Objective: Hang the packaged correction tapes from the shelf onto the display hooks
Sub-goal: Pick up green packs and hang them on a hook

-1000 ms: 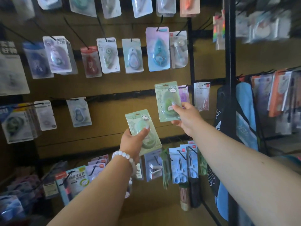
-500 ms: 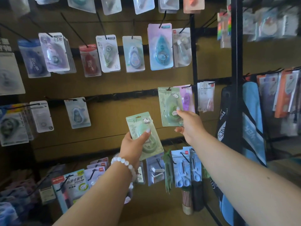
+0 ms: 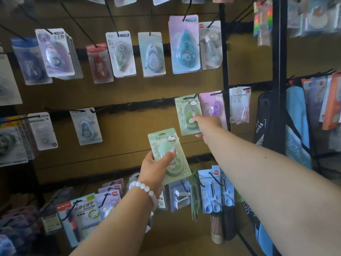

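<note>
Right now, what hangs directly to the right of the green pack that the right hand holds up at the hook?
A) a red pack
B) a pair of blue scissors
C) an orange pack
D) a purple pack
D: the right hand holds the green pack at the middle rail, and a purple pack hangs right beside it.

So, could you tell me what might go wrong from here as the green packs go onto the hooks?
1. The right hand holds the green pack at the hook beside the purple pack; it could nudge that neighbour.
2. If the hang hole is not fully on the hook, the pack may drop on release.
3. The left hand holds the second green pack by its lower part; it could slip.
</note>
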`<state>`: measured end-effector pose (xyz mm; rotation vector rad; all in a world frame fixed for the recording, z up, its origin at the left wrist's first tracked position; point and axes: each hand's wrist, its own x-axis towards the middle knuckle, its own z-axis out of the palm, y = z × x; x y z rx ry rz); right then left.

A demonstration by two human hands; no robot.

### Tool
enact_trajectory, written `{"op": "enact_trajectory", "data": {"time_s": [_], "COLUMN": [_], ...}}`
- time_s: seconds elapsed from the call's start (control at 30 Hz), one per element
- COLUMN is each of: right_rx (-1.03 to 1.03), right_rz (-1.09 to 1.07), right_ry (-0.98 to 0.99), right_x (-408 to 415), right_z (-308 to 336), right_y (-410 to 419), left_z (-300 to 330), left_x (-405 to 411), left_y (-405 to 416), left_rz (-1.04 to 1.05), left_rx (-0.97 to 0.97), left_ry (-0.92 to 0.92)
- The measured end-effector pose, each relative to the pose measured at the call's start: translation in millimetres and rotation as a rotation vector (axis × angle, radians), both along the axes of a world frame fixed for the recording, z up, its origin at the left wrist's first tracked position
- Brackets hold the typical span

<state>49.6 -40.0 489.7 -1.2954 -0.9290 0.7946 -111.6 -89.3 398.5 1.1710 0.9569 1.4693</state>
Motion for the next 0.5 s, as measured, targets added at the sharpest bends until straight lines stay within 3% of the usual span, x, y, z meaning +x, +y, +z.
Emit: {"op": "enact_trajectory", "data": {"time_s": [0.23,0.3,0.4,0.5], "right_rx": [-0.099,-0.089,-0.102,0.017], "right_rz": [-0.083,0.034,0.394,0.550], "right_ry": [-0.319,-0.253,0.003,0.211], "right_x": [4,1,-4,0], "right_z": [-34,-54,-79,-84], "right_y": [-12,-20,-32,-48], "left_z": [-2,1,5,10], "left_x": [1,4,10,15], "left_y": [-3,-4,-8,-14], "left_rz": [-0.003,0.000,-0.001,-0.010], "left_rx": [-0.052,-0.056,-0.056,-0.057], "left_ry": [-0.019,-0.032,-0.065,-0.090]}}
